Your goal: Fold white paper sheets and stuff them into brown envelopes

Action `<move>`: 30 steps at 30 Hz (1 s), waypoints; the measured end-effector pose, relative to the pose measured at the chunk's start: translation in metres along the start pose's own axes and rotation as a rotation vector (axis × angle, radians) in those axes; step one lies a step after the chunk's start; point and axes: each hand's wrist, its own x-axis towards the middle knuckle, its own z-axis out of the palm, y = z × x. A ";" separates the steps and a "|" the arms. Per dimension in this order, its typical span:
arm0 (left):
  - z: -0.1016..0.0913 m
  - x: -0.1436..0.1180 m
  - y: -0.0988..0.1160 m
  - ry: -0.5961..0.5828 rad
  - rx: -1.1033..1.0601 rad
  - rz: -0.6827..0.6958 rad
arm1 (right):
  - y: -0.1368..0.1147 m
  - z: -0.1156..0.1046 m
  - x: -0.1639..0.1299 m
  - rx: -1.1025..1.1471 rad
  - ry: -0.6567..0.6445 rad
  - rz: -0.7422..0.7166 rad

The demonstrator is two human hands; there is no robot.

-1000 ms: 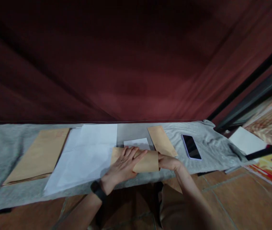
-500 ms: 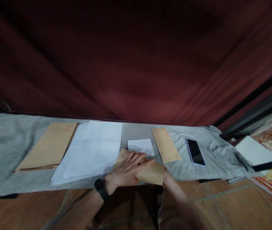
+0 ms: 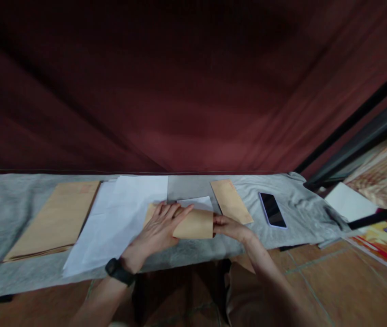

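Observation:
A brown paper envelope (image 3: 195, 223) lies across the front of the cloth-covered table. My left hand (image 3: 162, 227) rests on its left part with the palm down and fingers stretched. At the right end, my right hand (image 3: 225, 225) grips the envelope's edge, with some fingertips hidden behind or inside the paper. Partly covered behind the envelope is a small white sheet (image 3: 196, 202). To its left is a stack of large white paper (image 3: 118, 222), which the envelope's left end overlaps. Another brown envelope (image 3: 232, 200) lies flat just beyond my right hand.
A pile of larger brown envelopes (image 3: 55, 218) lies at the left. A phone (image 3: 273, 210) with a pale purple case rests on the grey cloth (image 3: 299, 222) at the right. Dark red fabric (image 3: 193, 113) hangs behind the table. Black bars (image 3: 360, 113) stand at the right.
The hands have spread apart; the left slid left along the envelope, uncovering more of it. The right hand rose from below the edge to its right end. The view also shifted slightly.

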 end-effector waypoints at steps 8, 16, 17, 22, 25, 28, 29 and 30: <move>-0.004 -0.017 -0.046 0.020 0.045 -0.201 | 0.022 0.004 0.030 -0.498 0.692 0.096; -0.004 -0.024 -0.063 0.023 0.095 -0.296 | 0.020 0.042 0.044 -0.929 0.765 0.255; -0.004 -0.024 -0.064 0.019 0.098 -0.297 | 0.020 0.041 0.046 -0.915 0.769 0.266; -0.004 -0.026 -0.066 0.003 0.092 -0.308 | 0.021 0.023 0.051 -0.618 0.748 0.219; -0.004 -0.026 -0.066 -0.021 0.085 -0.330 | 0.020 0.009 0.050 -0.453 0.729 0.143; -0.003 -0.027 -0.068 -0.015 0.080 -0.339 | 0.017 -0.005 0.046 -0.401 0.763 0.110; -0.002 -0.027 -0.069 -0.009 0.079 -0.341 | 0.015 -0.009 0.044 -0.357 0.785 0.076; -0.001 -0.027 -0.070 -0.003 0.078 -0.343 | 0.014 -0.012 0.043 -0.289 0.809 0.025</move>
